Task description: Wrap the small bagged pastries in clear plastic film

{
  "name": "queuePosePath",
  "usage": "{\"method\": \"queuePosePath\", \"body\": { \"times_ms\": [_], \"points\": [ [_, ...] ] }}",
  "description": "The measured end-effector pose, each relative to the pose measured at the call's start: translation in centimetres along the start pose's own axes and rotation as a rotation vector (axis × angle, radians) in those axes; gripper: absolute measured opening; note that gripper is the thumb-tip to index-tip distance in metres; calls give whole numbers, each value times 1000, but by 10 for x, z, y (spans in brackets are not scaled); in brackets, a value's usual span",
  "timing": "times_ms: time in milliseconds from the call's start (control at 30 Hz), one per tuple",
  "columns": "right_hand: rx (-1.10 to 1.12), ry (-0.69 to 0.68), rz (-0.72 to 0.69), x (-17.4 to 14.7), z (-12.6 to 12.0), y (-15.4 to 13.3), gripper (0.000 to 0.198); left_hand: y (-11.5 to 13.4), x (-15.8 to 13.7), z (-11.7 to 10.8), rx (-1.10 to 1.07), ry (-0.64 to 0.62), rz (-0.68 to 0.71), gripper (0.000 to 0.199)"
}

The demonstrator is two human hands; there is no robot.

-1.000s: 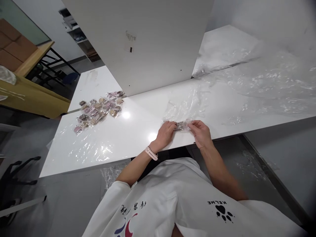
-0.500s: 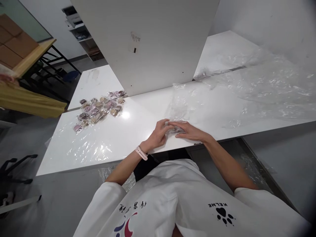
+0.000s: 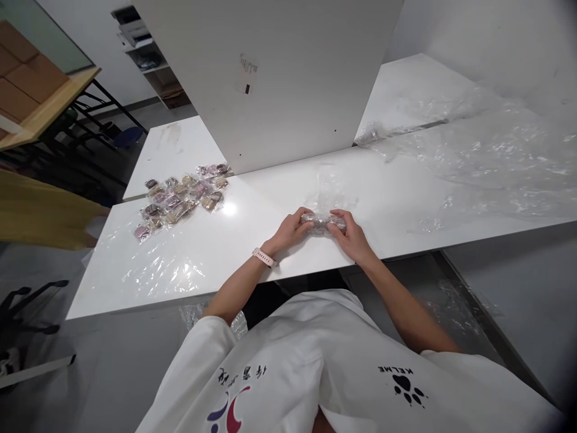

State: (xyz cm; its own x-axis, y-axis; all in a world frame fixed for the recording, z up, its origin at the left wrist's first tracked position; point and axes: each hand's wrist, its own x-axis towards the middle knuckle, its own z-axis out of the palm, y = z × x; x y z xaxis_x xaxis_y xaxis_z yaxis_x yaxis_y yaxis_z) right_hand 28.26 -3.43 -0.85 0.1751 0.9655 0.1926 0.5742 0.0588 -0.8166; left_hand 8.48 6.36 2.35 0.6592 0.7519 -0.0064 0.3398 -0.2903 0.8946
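In the head view a small roll of clear plastic wrap (image 3: 321, 225), with something greyish inside that I cannot make out, lies across the white table (image 3: 252, 240) near its front edge. My left hand (image 3: 291, 231) is closed on the roll's left end, thumb on the near side. At the opposite end my right hand (image 3: 354, 236) grips it the same way, fingers over the far side. A loose flat tail of the wrap (image 3: 331, 183) spreads out behind the roll, away from me.
Several small clear packets (image 3: 174, 201) with brown, pink and tan contents lie at the left. A clear plastic sheet (image 3: 162, 270) covers the near-left corner. More clear film (image 3: 487, 156) spreads over the right side. A tall white panel (image 3: 288, 78) rises behind. A person in yellow (image 3: 40, 210) stands far left.
My hands have moved apart to the two ends of the roll, which now shows between them. The tail of wrap behind it is shorter. The person at left has shifted.
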Motion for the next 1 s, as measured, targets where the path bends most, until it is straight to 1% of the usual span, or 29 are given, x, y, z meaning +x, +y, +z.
{"method": "queuePosePath", "body": {
  "times_ms": [67,100,133,200,233,300,400,467,567,600,633,667,733,767,800,833,900,933,1000],
  "points": [
    [-167,140,-81,0,6,-2,38,2,10,2,-45,-21,-83,25],
    [-261,164,-131,-1,7,-2,36,3,14,4,-43,-17,-124,25],
    [-344,157,-179,-2,8,-2,36,5,18,6,-27,1,-159,24],
    [-448,76,-257,-4,6,1,39,9,21,12,31,56,-199,23],
    [-473,28,-285,-4,5,3,41,10,22,15,73,97,-199,21],
    [-511,-29,-303,-2,1,7,40,12,21,21,194,205,-147,18],
    [-533,-72,-285,13,-7,10,38,11,18,24,351,339,3,15],
    [-488,-124,-222,31,-14,11,45,10,19,21,323,338,71,12],
    [-361,-274,-38,65,-24,13,62,7,29,17,216,278,80,22],
    [-351,-287,9,76,-26,14,64,6,36,16,216,267,56,23],
    [-368,-249,27,85,-26,15,63,5,43,17,237,265,14,24],
    [-406,-168,11,91,-24,16,61,4,51,18,271,269,-39,22],
    [-476,1,-94,97,-19,19,52,1,66,20,319,292,-147,16],
    [-486,22,-162,96,-15,22,49,0,72,22,313,310,-183,15],
    [-480,-14,-229,93,-12,24,49,-1,76,23,286,333,-202,18],
    [-469,-87,-285,89,-9,27,51,-2,78,24,242,358,-207,23],
    [-471,-209,-349,82,-6,35,59,-6,78,25,131,412,-199,36],
    [-484,-224,-361,79,-6,38,60,-9,76,25,69,433,-194,39],
    [-512,-199,-365,78,-6,44,55,-14,72,23,-65,457,-187,40]
  ]
}}
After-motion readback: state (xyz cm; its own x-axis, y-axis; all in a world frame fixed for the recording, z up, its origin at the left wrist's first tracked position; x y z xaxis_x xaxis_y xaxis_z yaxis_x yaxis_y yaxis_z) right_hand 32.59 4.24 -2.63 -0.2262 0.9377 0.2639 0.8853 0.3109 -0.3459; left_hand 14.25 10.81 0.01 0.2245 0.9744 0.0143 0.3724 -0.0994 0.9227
